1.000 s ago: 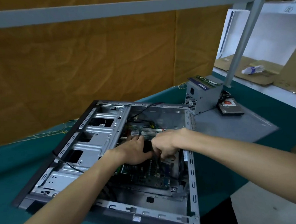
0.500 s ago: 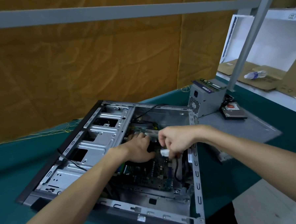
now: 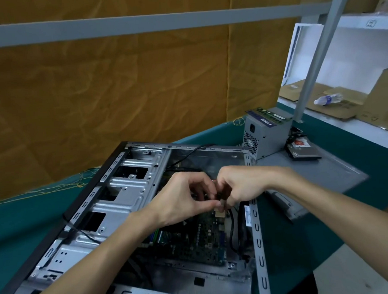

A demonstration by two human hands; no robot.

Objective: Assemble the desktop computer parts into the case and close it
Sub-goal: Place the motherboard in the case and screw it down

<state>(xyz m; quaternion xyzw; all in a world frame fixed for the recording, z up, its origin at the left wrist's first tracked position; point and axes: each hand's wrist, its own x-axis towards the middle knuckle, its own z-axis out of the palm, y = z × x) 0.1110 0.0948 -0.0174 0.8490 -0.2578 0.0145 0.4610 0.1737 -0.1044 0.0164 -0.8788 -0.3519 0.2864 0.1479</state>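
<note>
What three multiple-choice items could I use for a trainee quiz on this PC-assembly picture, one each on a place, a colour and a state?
1. Where does the power supply stand?
A. Mounted inside the case
B. On the grey side panel outside the case, beside the hard drive
C. On the floor

2. What colour is the cloth on the table?
A. Teal green
B. Red
C. White

3. What are the hands doing?
A. Both lie flat on the table
B. One lifts the power supply
C. Both pinch a small cable connector above the motherboard

Answers:
1 B, the grey box sits on the panel past the rim of the case.
2 A, teal cloth shows all round the case.
3 C, the left hand and right hand meet with fingers curled on the connector.
</note>
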